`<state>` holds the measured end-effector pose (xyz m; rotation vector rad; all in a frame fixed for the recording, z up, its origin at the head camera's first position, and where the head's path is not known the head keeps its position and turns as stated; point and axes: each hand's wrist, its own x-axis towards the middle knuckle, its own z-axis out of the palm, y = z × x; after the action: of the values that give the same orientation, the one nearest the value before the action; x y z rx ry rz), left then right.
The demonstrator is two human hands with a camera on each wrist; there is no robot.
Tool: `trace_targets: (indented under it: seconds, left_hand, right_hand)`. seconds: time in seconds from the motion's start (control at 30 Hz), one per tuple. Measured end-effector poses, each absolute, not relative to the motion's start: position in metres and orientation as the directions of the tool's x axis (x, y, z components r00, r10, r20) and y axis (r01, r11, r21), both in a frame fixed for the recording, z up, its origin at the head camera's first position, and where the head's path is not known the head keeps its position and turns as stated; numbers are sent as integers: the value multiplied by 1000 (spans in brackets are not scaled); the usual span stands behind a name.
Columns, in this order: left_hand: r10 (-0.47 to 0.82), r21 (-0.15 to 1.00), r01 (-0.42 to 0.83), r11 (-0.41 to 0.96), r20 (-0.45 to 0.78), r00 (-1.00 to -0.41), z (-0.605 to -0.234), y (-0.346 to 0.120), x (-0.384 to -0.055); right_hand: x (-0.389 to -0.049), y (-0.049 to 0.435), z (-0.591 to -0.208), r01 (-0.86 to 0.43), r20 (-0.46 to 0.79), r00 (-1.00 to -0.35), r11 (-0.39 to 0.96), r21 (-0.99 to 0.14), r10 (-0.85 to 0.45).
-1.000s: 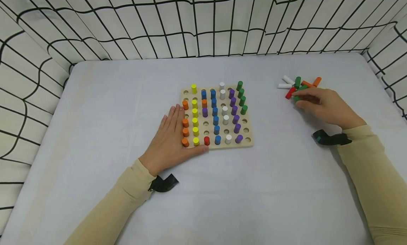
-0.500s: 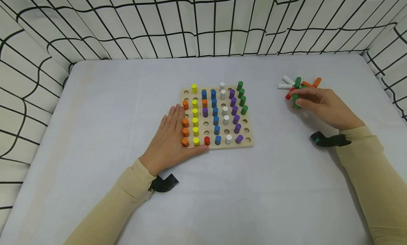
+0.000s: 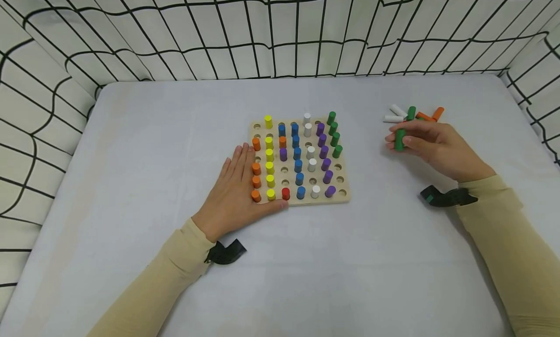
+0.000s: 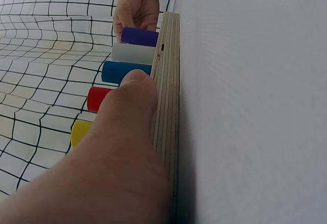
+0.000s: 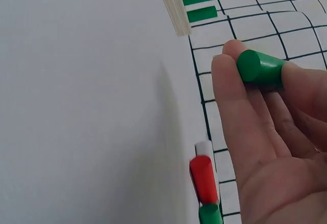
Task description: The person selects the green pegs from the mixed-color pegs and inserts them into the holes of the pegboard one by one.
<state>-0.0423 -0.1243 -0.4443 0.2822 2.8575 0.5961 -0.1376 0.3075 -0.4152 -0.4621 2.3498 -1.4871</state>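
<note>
Two hands at the pegboard [image 3: 302,201]: overhead, the right hand [image 3: 430,145] has lifted a green peg [image 3: 399,139] off the worktop [image 3: 372,259] pile since half a second ago; the left hand [image 3: 234,191] stays flat. Right wrist view: fingers pinch that peg [image 5: 258,68].

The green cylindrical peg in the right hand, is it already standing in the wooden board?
No, the right hand holds the green cylindrical peg away from the wooden board.

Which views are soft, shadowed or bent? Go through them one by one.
Head view: even light, sharp, faint shadows under the right hand holding the green peg; the backdrop's grid lines bow. Left wrist view: the thumb fills the frame, blurred and dim, while the peg board edge is crisp. Right wrist view: the peg is sharp, the loose red peg slightly soft.
</note>
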Motion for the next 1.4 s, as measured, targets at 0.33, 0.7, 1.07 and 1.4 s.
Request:
trace_targets:
  seconds: [0.33,0.7,1.07,1.4]
  left_hand:
    - [229,408,146,901,-163,-960,-442,-124,-41]
    - [227,415,143,899,-163,-960,-443,-124,-41]
    - [233,412,139,901,-187,-954,-443,-124,-41]
    - [233,395,143,907,-189,-954,-441,-124,-40]
  right_hand:
    - [-129,287,-409,-74,-104,-890,365,-928,-444]
    - [-123,268,-413,-63,-122,-904,410,-910,-411]
    - [-114,251,-416,-104,-98,-897,421,-901,-431]
    - [-106,236,-416,-128,-60,-884,363,-923,-463]
